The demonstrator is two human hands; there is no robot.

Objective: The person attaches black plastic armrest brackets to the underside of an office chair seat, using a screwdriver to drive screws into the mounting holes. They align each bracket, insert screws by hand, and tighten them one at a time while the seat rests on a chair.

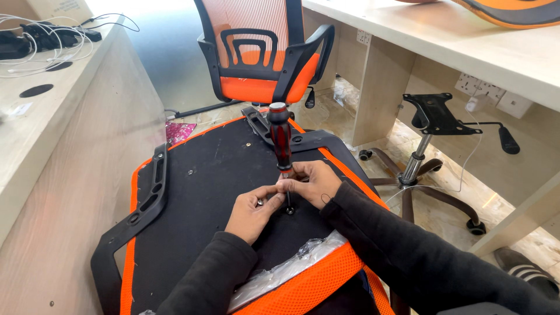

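An upturned orange chair seat with a black underside (204, 192) lies in front of me. My right hand (315, 182) grips the shaft of a red and black screwdriver (280, 137) that stands upright, its tip on a screw (290, 210) in the underside. My left hand (252, 211) pinches near the tip and touches a small metal piece (259, 202) beside it. A black armrest (140, 210) is fixed along the seat's left edge, and another (262, 125) at the far edge.
An assembled orange mesh office chair (262, 52) stands behind the seat. A chair base with gas lift and mounting plate (420, 157) stands on the floor at right. Wooden desks flank both sides; cables (41, 41) lie on the left one. A plastic bag (286, 271) lies near me.
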